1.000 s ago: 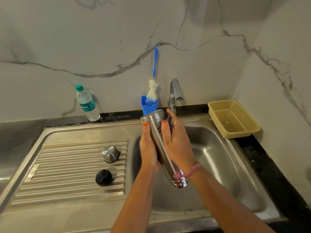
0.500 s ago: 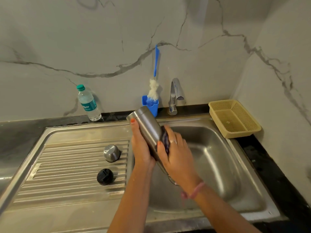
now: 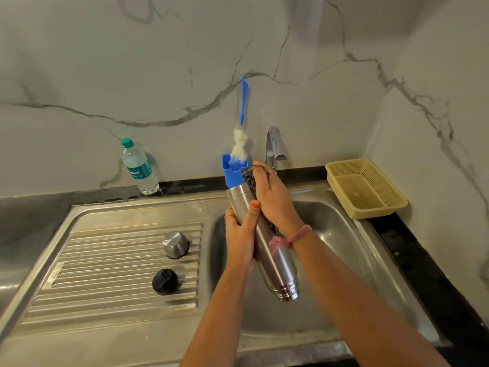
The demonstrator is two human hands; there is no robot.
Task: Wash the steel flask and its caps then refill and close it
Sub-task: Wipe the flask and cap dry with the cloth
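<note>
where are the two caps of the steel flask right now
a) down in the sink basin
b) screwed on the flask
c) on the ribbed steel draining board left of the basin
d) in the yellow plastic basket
c: the rounded steel cap and the black plastic cap both sit apart on the ribbed steel draining board, while both hands hold the steel flask over the basin.

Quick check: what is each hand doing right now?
Left hand: grips the steel flask around its body.
Right hand: holds a dark scrub cloth against the flask's upper end.
</note>
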